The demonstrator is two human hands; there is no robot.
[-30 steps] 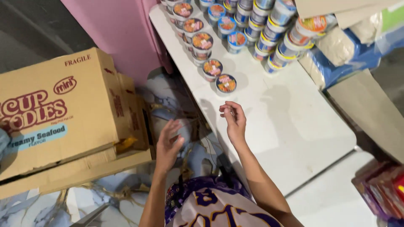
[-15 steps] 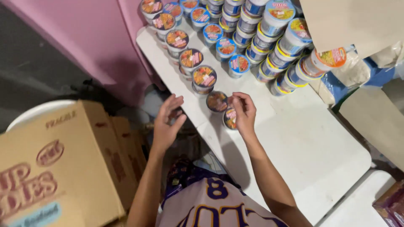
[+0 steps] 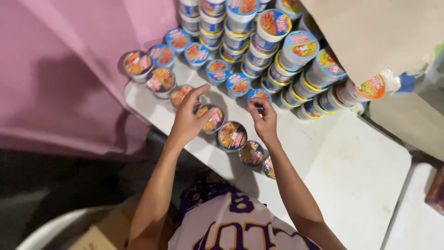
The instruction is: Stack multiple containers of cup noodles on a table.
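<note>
Several noodle cups stand on a white table (image 3: 351, 171). A row of dark-lidded cups runs along its near edge. My left hand (image 3: 187, 118) lies over one dark-lidded cup (image 3: 215, 121), thumb on the lid, fingertips reaching towards the neighbouring cup (image 3: 178, 95). My right hand (image 3: 264, 122) pinches the rim of a small blue-lidded cup (image 3: 259, 94) at the end of a blue-lidded row (image 3: 218, 69). More dark-lidded cups (image 3: 232, 135) sit between my forearms. Tall stacks of blue-lidded cups (image 3: 273, 28) fill the back.
A pink cloth (image 3: 60, 83) hangs left of the table. A sheet of cardboard (image 3: 379, 37) leans over the stacks at the upper right. A white round rim (image 3: 51, 229) and a cardboard box (image 3: 108, 234) lie at the lower left.
The view has swung up and to the right, leaving the big cardboard box behind. Both hands have moved from the near end of the cup row farther along it, to cups deeper on the table.
</note>
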